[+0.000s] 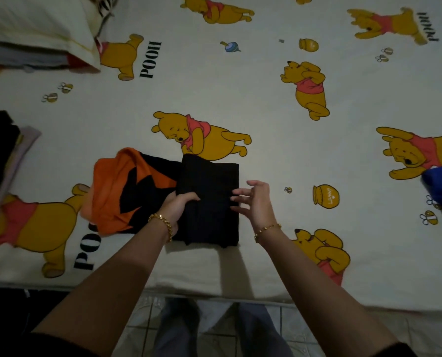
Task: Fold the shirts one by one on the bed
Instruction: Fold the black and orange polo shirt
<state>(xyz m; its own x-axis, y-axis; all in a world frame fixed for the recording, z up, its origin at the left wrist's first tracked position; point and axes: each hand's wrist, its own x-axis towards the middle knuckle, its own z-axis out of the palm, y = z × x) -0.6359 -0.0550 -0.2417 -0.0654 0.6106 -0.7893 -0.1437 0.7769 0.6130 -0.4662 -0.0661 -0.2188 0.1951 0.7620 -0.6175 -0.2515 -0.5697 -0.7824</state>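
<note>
Black cloth, folded into a rectangle: the black shirt [209, 202] lies flat on the bed [266, 104], close to the middle of the near edge.

Left hand [178, 205]: grips the shirt's left side, thumb on top, fingers tucked underneath. Gold bracelet [161, 223] on the wrist.

Right hand [256, 202]: fingers spread and loose, their tips at the shirt's right side; contact cannot be told. Thin gold chain [266, 229] on the wrist.

Orange-and-black garment [117, 194]: rumpled, just left of the shirt and touching it.

Stack of folded clothes [1, 161]: dark piece on top, at the left edge.

Pillow [34, 27]: cream, at the far left corner, resting on more folded cloth.

Blue garment [441, 186]: bunched at the right edge, partly out of view.
</note>
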